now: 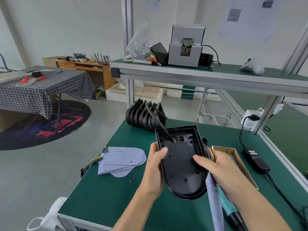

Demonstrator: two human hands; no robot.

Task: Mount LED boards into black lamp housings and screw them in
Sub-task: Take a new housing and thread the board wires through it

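Both hands hold a black lamp housing [181,162] above the green bench, hollow side up. A black cable runs out of a hole near its top. My left hand [154,165] grips its left rim, thumb inside. My right hand [215,165] grips the right rim, thumb on the inner floor, and also holds an LED board [215,202] that hangs edge-on below the hand, its coloured wires [209,151] sticking up behind the housing. A stack of LED boards [121,160] with wire bundles lies on the bench to the left. More black housings [145,115] stand stacked at the far edge.
A cardboard box of screws [236,160] sits to the right of the hands. A black power adapter [255,158] and cord lie beyond it, plugged into a white socket [251,120]. A teal-handled screwdriver [230,211] lies near my right forearm. A screw feeder machine [185,47] stands on the upper shelf.
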